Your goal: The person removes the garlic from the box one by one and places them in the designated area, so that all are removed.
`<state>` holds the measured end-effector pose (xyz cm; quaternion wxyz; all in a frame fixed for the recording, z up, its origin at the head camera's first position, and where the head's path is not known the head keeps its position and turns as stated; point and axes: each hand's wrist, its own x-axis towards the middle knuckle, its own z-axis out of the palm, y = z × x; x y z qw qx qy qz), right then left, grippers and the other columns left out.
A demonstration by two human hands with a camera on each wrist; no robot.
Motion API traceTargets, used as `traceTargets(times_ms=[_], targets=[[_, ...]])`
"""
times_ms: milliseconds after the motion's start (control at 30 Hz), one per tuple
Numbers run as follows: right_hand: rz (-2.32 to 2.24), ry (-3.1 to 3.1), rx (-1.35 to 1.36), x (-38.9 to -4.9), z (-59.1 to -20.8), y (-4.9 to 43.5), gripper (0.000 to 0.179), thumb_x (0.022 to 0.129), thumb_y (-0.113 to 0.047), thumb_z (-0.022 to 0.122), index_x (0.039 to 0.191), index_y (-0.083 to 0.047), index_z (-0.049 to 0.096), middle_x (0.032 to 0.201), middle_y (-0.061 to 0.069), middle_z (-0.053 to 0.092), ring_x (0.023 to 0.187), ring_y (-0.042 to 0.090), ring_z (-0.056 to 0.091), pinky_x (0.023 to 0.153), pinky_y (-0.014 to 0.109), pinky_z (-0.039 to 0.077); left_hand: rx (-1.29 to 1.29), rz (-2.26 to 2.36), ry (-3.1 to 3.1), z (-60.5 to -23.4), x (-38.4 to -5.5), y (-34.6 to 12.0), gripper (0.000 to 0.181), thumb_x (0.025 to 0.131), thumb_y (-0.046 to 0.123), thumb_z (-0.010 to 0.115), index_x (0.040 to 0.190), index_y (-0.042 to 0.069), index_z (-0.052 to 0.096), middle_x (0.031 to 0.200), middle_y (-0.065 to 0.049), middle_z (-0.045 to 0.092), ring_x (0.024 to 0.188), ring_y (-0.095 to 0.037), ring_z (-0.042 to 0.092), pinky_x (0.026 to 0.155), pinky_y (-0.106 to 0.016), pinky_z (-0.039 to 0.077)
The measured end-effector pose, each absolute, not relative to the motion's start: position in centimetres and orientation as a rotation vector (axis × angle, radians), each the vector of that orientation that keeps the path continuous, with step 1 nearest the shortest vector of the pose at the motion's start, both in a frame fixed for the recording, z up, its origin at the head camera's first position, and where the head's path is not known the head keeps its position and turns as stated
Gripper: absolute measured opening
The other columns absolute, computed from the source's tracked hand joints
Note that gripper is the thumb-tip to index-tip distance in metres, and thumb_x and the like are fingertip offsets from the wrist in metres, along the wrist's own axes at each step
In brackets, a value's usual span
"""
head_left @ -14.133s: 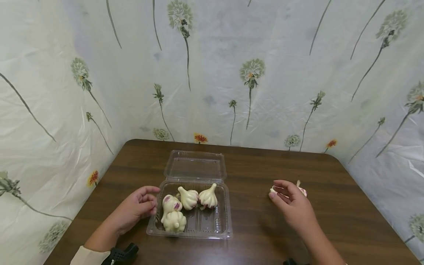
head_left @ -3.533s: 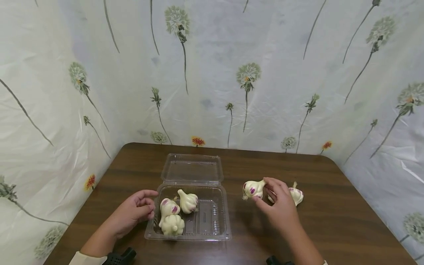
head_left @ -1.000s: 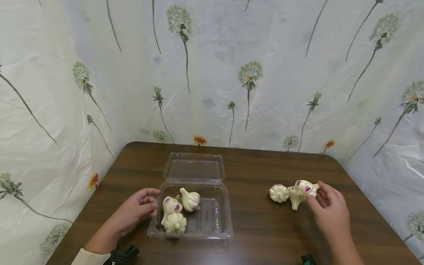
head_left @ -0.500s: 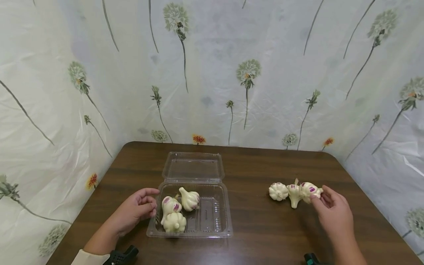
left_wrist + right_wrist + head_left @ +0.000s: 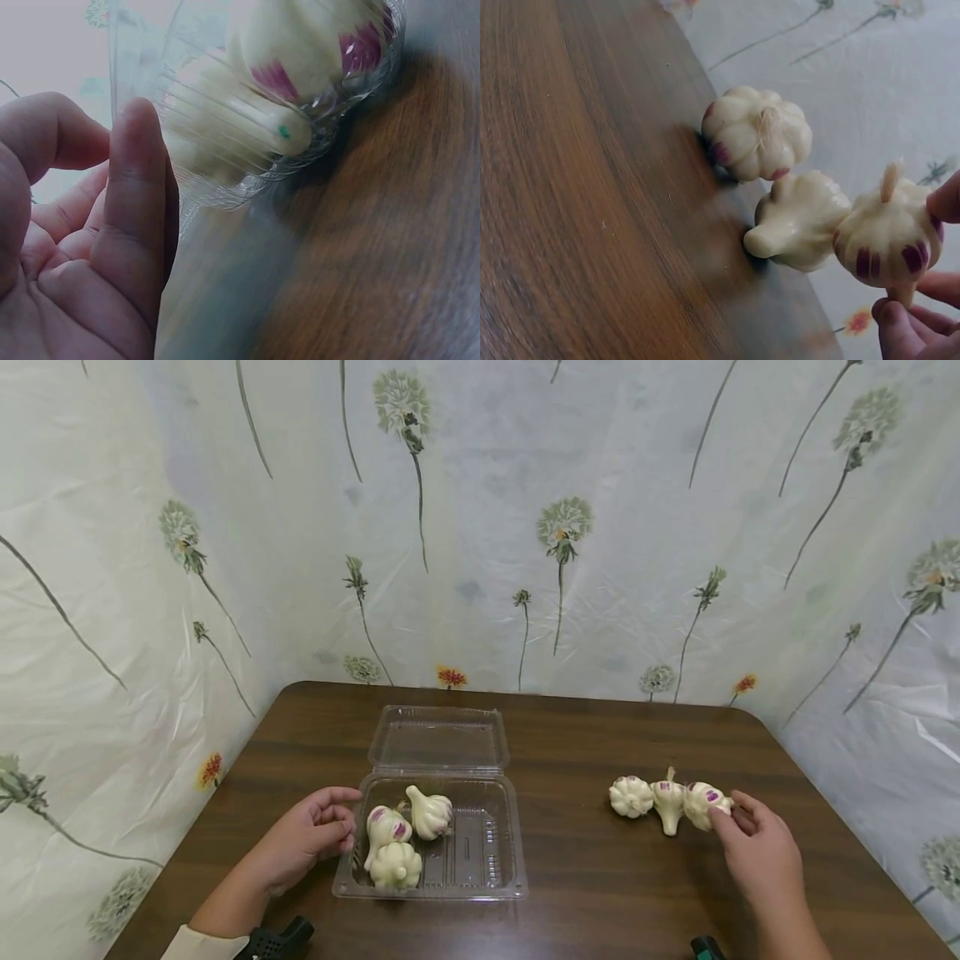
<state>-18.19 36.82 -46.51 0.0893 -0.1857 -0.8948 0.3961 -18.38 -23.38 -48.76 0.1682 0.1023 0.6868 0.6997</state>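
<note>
At the near left of the table (image 5: pixel 570 893): a pale sleeve (image 5: pixel 202 942) is showing at the wrist, with a black wrist device (image 5: pixel 273 939) beside it; a second black device (image 5: pixel 705 948) is peeking in near the right arm.
Clear box (image 5: pixel 431 892): it is sitting open left of centre, holding three garlics toward its left side.
Near garlic (image 5: pixel 396 866): it is resting by the box's front wall, knob showing.
Right hand (image 5: pixel 761 852): thumb and fingers are pinching a garlic at its stem end, a narrow hold.
Left hand (image 5: pixel 311 831): thumb and forefinger are pinching the box's left rim, almost together; the plastic wall is standing between this hand and the garlics.
Purple-marked garlic (image 5: pixel 388 825): it is lying just behind the near one.
Held garlic (image 5: pixel 702 806): it is forming the right end of a row, its stem pointing right; whether it is touching the table I cannot tell.
Middle garlic (image 5: pixel 668 802): it is lying stem toward the person, blocking the space between its neighbours.
Far garlic in the box (image 5: pixel 431 814): it is tilting its stem up and left.
Left-end garlic (image 5: pixel 631 797): it is resting on bare wood, well apart from the box.
Lid (image 5: pixel 440 739): it is lying folded back behind the box.
Flowered sheet (image 5: pixel 480 527): it is hanging behind the table.
</note>
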Motion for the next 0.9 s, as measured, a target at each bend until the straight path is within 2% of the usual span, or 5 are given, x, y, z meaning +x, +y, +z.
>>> traceTargets(times_ms=[267, 300, 400, 500, 900], targets=[[1.318, -2.597, -0.662, -18.3, -46.8, 37.0, 0.075, 0.104, -0.054, 0.053, 0.161, -0.008, 0.039, 0.161, 0.023, 0.043, 0.148, 0.040, 0.043, 0.067, 0.004, 0.036, 0.288, 1.986, 1.957, -48.8, -18.4, -23.4, 0.056, 0.105, 0.007, 0.059, 0.151, -0.010, 0.032, 0.096, 0.000, 0.060, 0.082, -0.013, 0.065, 0.080, -0.026, 0.059], [1.321, -2.594, -0.671, -18.3, -46.8, 37.0, 0.075, 0.104, -0.054, 0.052, 0.161, -0.008, 0.039, 0.161, 0.023, 0.043, 0.148, 0.040, 0.043, 0.074, 0.007, 0.042, 0.288, 1.985, 1.958, -48.8, -18.4, -23.4, 0.056, 0.105, 0.007, 0.059, 0.151, -0.009, 0.032, 0.096, 0.000, 0.060, 0.082, -0.013, 0.065, 0.080, -0.027, 0.059], [1.343, -2.589, -0.695, -18.4, -47.1, 37.2, 0.076, 0.104, -0.056, 0.050, 0.162, -0.009, 0.038, 0.163, 0.023, 0.041, 0.149, 0.041, 0.041, 0.100, 0.030, 0.052, 0.282, 1.984, 1.962, -48.8, -18.4, -23.4, 0.055, 0.105, 0.007, 0.059, 0.151, -0.009, 0.032, 0.096, 0.000, 0.060, 0.082, -0.013, 0.065, 0.079, -0.027, 0.059], [1.367, -2.577, -0.714, -18.6, -47.4, 37.3, 0.076, 0.104, -0.056, 0.048, 0.163, -0.009, 0.036, 0.164, 0.022, 0.038, 0.150, 0.042, 0.038, 0.114, 0.058, 0.042, 0.279, 1.984, 1.965, -48.8, -18.4, -23.4, 0.055, 0.105, 0.007, 0.059, 0.150, -0.009, 0.032, 0.096, 0.000, 0.060, 0.082, -0.013, 0.065, 0.079, -0.027, 0.059], [1.379, -2.647, -0.721, -19.1, -48.2, 37.9, 0.076, 0.106, -0.053, 0.040, 0.166, -0.008, 0.027, 0.168, 0.024, 0.029, 0.150, 0.051, 0.031, 0.113, 0.065, 0.037, 0.284, 1.985, 1.969, -48.7, -18.4, -23.3, 0.054, 0.105, 0.005, 0.058, 0.150, -0.010, 0.032, 0.096, 0.000, 0.060, 0.082, -0.012, 0.064, 0.079, -0.026, 0.059]])
